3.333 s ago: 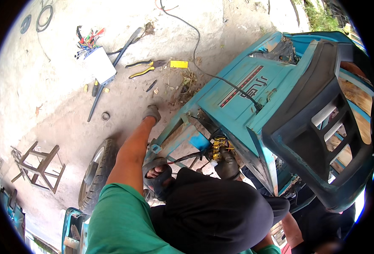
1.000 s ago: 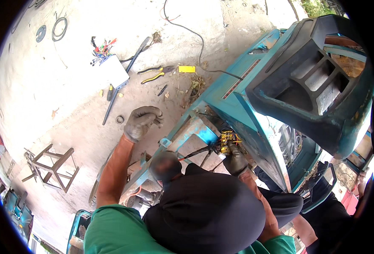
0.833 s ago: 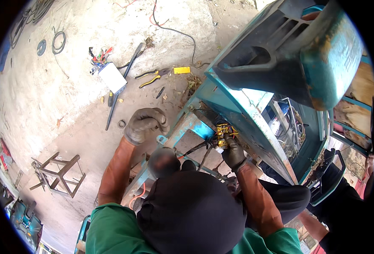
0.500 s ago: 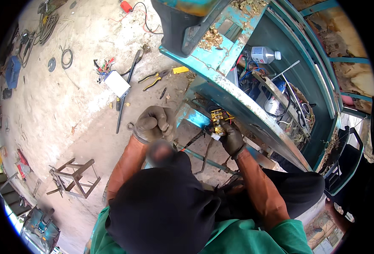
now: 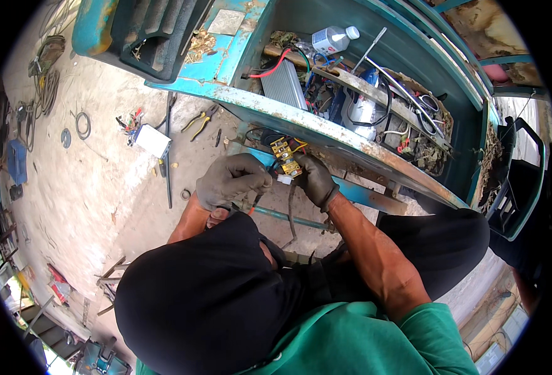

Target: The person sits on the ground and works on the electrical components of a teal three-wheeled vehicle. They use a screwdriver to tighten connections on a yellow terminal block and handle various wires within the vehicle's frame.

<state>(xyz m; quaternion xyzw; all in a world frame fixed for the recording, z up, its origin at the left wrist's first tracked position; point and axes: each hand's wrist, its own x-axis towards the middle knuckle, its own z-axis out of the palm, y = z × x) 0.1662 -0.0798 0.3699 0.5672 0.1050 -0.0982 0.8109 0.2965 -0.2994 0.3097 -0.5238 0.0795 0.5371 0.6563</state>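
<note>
A gloved right hand, my right hand, is closed round the lower end of a yellow terminal block. Dark and yellow wires run from the block toward the teal metal body, and a small white connector hangs at its lower end. Just left of the block is my left hand, also gloved, its fingers curled with thumb and forefinger together. Whatever may be in that pinch is too small to make out. A dark cable hangs down below the block.
Inside the teal body lie a finned grey metal box, a plastic bottle, a cross-shaped wrench and tangled wires. Yellow-handled pliers and a white box with coloured wires rest on the floor at left. A black-seated part juts in above.
My left hand has come in closer to the terminal block, its fingers now pointing toward it. My right hand still holds the block, now tilted. The whole view has shifted, showing more of the teal body's inside.
</note>
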